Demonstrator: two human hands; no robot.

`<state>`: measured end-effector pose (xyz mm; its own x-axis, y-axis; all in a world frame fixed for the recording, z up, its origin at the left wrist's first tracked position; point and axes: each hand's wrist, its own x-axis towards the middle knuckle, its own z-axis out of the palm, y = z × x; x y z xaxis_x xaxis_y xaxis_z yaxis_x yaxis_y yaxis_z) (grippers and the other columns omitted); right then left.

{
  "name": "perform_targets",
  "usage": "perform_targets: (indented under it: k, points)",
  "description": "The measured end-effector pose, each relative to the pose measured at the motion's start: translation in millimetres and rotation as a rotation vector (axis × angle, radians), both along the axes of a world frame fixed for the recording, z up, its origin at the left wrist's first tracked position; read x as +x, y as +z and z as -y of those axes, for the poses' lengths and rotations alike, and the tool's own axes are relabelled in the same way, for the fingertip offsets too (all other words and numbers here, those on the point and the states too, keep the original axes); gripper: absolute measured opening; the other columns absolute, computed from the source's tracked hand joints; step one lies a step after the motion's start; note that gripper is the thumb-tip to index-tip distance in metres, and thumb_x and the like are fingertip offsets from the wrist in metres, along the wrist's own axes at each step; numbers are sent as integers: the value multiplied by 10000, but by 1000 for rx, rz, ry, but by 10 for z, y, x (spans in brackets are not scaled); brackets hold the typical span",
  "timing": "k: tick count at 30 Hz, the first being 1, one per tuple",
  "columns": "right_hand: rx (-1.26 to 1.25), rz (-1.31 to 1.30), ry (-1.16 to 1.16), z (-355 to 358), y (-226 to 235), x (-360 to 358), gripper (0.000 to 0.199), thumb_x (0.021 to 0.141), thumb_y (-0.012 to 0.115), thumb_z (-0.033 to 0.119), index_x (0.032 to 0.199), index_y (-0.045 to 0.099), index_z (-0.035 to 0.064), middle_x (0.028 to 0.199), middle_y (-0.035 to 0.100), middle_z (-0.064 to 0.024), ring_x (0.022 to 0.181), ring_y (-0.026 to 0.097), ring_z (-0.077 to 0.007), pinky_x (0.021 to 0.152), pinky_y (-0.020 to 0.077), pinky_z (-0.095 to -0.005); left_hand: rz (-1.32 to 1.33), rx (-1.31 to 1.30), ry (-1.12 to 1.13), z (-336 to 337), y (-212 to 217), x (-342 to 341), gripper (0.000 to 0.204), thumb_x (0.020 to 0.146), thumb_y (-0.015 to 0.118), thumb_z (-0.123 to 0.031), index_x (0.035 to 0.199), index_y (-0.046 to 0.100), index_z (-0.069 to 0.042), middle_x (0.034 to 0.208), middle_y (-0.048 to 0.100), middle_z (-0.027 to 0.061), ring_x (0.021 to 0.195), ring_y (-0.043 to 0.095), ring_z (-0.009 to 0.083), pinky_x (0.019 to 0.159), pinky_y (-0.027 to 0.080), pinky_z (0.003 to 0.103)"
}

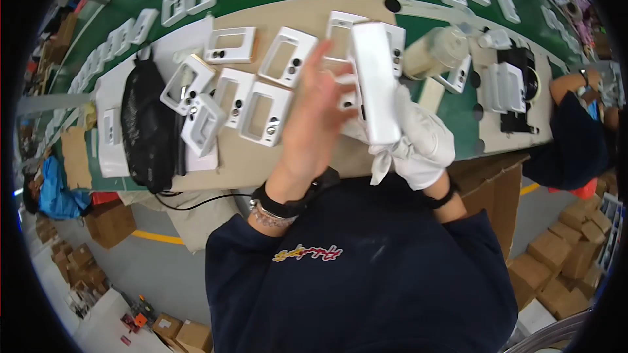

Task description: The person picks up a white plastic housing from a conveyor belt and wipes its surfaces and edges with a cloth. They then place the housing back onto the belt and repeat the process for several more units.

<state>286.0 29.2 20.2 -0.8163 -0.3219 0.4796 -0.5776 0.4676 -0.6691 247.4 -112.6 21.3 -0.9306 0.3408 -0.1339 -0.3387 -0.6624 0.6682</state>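
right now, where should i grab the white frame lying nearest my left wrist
Probably the right rail of that white frame, coming from the right: the open middle leaves room to pinch, while a neighbouring frame crowds its left side.

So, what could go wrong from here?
Possibly three things. The white casing is raised in the gloved right hand, with the left hand open; a slip could drop it onto the tabletop. The bare left hand might smudge the white surface if it touches it. And the translucent container stands close beyond the right hand, so a wide swing could knock it.
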Motion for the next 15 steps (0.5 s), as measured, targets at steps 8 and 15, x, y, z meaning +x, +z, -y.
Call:
perform_targets:
  k: [8,15]
  points:
    - [-99,459,115,-184,498,55,491,656,605,272,1038,498,-16,820,591,-133,639,577,-269,596,460,-338,-7,-10,-188,-124,-74,63,535,873,329,-443,1209,329,-27,1025,495,77,934,497,143,743,430,261]
    - [8,-79,-228,31,204,-568,237,663,586,140,880,596,48,867,581,-113,774,572,-224,626,462,-268,31,-74,-360,-48,-94,35,618,854,244,-530,1189,343,-21,991,524,119,869,543,228,709,462,318]
